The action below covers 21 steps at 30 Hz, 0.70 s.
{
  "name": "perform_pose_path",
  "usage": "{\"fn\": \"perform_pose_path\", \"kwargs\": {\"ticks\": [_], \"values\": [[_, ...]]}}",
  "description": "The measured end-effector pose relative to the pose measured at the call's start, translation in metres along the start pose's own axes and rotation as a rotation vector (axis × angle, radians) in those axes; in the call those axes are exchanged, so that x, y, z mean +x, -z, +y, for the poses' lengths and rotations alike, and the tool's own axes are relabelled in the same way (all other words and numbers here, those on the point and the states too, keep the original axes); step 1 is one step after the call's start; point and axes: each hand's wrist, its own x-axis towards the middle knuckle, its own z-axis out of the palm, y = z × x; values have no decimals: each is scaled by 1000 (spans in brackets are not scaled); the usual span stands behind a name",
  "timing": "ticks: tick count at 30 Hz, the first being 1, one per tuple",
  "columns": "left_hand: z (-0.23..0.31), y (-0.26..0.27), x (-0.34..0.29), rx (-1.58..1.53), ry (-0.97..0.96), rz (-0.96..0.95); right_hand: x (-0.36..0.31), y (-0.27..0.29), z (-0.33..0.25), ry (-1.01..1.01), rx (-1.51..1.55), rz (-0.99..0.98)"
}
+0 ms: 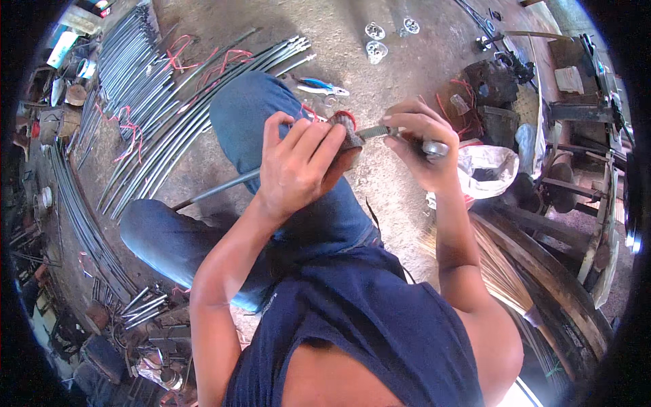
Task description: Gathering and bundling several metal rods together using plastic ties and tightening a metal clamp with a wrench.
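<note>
A long grey metal rod (224,187) slants across my lap, and its threaded end (372,132) points to the right. My left hand (295,159) is closed around the rod near that end, with a dark brown, worn wrap or pad (349,140) under the fingers. A red loop (346,117) shows just beyond the fingertips. My right hand (427,139) pinches the tip of the thread between thumb and fingers; whether a small part sits there is hidden. Against its palm lies a shiny silver rounded piece (435,147), too little seen to name.
Blue-handled pliers (321,86) lie on the floor past my knee. Bundled rods (163,152) with red ties spread at left, short metal pieces (144,308) nearer. Clear bags of small parts (376,51) sit ahead. A white sack (487,173), broom (502,271) and metal frame (576,190) stand right.
</note>
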Motion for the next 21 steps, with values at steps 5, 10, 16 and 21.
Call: {"fn": "perform_pose_path", "kwargs": {"ticks": [5, 10, 16, 21], "values": [[-1, 8, 5, 92, -63, -19, -8, 2, 7, -293, 418, 309], [-15, 38, 31, 264, -50, 22, 1, -26, 94, -461, 185, 117], [-54, 67, 76, 394, 22, 169, -20, -112, 270, -695, -70, -218], [-77, 81, 90, 379, 61, 248, -32, -183, 340, -675, -423, -276]]}}
